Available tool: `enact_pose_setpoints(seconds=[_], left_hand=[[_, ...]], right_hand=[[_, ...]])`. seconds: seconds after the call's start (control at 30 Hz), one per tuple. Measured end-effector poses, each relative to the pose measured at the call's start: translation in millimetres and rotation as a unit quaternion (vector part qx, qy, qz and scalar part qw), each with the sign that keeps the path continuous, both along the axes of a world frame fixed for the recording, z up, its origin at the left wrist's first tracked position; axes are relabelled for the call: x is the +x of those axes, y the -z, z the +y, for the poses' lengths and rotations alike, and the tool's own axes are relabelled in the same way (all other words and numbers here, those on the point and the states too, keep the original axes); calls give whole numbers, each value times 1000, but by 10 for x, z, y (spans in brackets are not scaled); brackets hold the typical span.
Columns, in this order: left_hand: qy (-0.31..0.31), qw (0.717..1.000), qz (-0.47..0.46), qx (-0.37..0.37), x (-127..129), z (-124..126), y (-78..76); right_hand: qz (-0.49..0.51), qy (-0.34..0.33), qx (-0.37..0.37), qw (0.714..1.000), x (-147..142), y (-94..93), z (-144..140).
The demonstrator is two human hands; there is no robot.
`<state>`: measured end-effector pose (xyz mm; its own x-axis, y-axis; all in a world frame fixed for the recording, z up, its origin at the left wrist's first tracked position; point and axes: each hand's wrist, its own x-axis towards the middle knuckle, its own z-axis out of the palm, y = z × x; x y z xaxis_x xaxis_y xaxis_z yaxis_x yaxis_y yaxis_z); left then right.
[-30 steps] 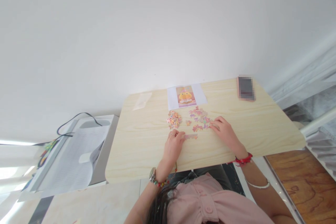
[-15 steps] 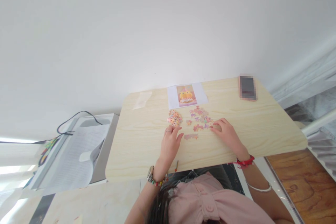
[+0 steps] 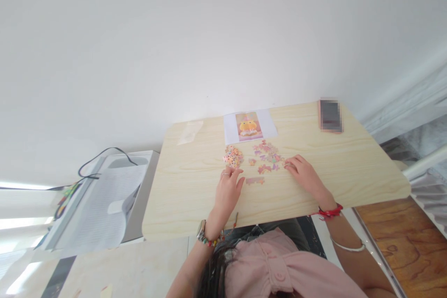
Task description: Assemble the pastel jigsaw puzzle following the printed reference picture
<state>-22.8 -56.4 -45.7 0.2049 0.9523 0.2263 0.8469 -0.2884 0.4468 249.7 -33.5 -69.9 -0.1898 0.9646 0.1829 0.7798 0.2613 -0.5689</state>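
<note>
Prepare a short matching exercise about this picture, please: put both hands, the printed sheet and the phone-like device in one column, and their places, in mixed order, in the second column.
Column one:
1. Left hand
2. Right hand
3. Printed sheet
4. Phone-like device

Column two:
A. Near the far right corner of the table
B. At the near edge of the piled puzzle pieces
C. Directly behind the puzzle pieces
D. At the right side of the spread puzzle pieces

Pairs: 1-B, 2-D, 3-C, 4-A.

Pink-and-lilac puzzle pieces (image 3: 268, 147); multicoloured, speckled pile (image 3: 233, 156); pale, wood-grained table (image 3: 181, 186); yellow-centred picture (image 3: 248, 126); red bracelet (image 3: 330, 212); dusty-pink top (image 3: 258, 270).
</note>
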Motion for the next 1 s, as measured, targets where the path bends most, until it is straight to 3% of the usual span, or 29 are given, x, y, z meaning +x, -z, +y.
enact_pose_setpoints(seconds=[0.2,0.33,0.67,0.9,1.0], left_hand=[[7,1000,-1,12,-2,32,13],[11,1000,-7,17,11,103,5],[-5,1000,-3,17,94,344,-17],[-4,1000,19,14,132,412,-108],[-4,1000,25,10,138,416,-101]], right_hand=[[16,22,12,1000,-40,-114,15],[25,1,20,999,-103,-198,129],[10,-68,-62,996,-265,-338,501],[-11,-140,-52,989,-278,-282,514],[-11,-138,-47,989,-257,-243,474]])
